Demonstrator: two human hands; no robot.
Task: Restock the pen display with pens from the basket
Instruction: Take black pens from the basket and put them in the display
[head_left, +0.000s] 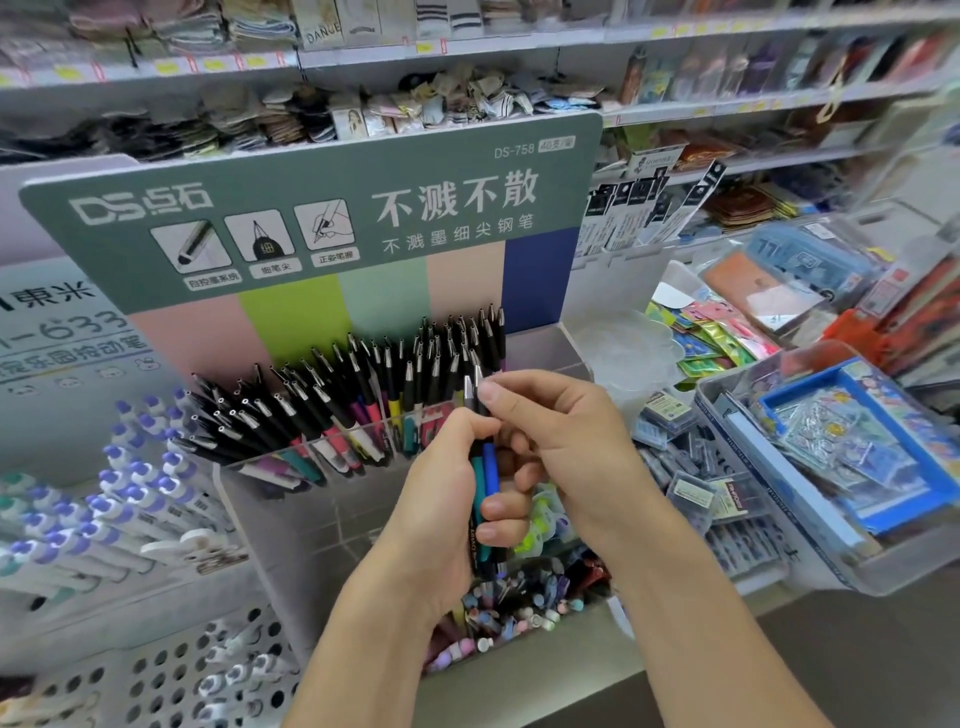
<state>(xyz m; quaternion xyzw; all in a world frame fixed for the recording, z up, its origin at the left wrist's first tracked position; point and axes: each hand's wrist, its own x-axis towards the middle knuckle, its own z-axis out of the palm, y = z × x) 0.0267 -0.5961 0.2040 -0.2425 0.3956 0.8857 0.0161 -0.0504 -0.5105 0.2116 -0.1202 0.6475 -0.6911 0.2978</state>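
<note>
The pen display (311, 218) has a green header card and a clear front bin packed with several black-capped pens (363, 384) leaning left. In front of that bin my left hand (447, 499) grips a small bunch of pens (485, 478), blue and teal barrels upright with silver tips on top. My right hand (550, 431) pinches the top of one pen in the bunch, thumb and forefinger at its tip. A white perforated basket (171, 670) at the lower left holds several white pens.
Purple-capped white pens (130, 499) fill a neighbouring display on the left. A clear box of small erasers (519, 608) sits below my hands. To the right lie eraser packs (691, 488) and a tray of sticker sets (857, 457). Stocked shelves run behind.
</note>
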